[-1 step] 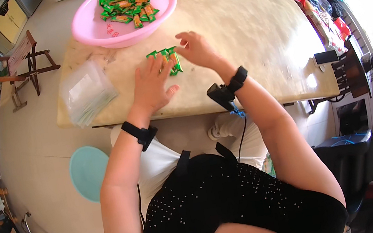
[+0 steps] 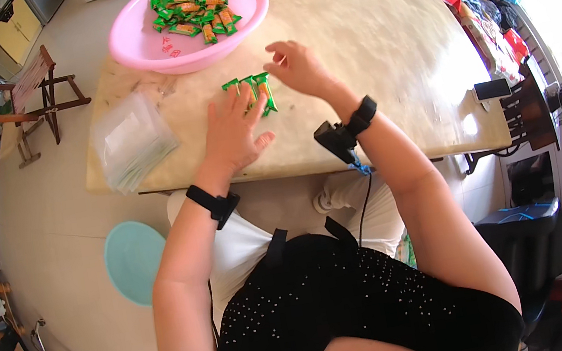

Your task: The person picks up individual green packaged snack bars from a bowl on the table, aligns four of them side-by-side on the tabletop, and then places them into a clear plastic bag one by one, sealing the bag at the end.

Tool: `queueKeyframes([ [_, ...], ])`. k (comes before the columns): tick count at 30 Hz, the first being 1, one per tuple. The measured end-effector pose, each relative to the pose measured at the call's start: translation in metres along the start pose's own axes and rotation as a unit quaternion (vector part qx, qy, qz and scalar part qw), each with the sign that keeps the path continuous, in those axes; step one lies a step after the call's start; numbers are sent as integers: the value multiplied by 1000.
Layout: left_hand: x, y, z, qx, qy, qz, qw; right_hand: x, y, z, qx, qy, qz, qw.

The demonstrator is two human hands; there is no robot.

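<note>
A short row of small green-wrapped snack packets (image 2: 264,93) lies side by side on the table, just beyond my hands. My left hand (image 2: 233,130) rests over the left part of the row with its fingers spread, and these partly cover the packets. Beside the row's right end is my right hand (image 2: 299,69), its fingers loosely bent and apart, holding nothing. Farther back, a pink plastic basin (image 2: 136,48) holds a heap of similar green packets (image 2: 196,12). To the left of my left hand sits a stack of clear plastic bags (image 2: 133,144).
The cream table (image 2: 362,38) ends just in front of my body. A phone (image 2: 492,90) is near its right edge. A wooden folding chair (image 2: 34,104) and a turquoise basin (image 2: 134,261) are on the floor at left. A cable hangs from my right wrist device (image 2: 338,138).
</note>
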State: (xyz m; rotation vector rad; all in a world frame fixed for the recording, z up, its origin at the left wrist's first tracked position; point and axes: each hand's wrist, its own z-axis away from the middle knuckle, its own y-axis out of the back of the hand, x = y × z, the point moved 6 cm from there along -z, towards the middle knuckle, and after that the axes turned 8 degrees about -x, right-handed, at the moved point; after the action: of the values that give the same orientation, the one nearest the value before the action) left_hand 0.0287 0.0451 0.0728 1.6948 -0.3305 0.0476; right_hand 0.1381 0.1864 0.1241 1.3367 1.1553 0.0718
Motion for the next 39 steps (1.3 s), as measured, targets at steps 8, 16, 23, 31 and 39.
queueKeyframes([
  [8,16,-9,-6,-19,-29,5,999,-2,32,-128,-80,26,11,996],
  [16,8,-2,-3,17,-31,78,996,13,-7,-222,-289,-151,22,945],
  [23,7,-4,-5,20,-33,115,993,39,-52,-269,-392,-138,159,896],
  [31,14,-3,-5,29,-48,138,989,77,-54,-269,-402,-174,222,871],
  [39,6,-8,-2,38,-38,107,993,10,-3,-238,-197,-114,-83,970],
])
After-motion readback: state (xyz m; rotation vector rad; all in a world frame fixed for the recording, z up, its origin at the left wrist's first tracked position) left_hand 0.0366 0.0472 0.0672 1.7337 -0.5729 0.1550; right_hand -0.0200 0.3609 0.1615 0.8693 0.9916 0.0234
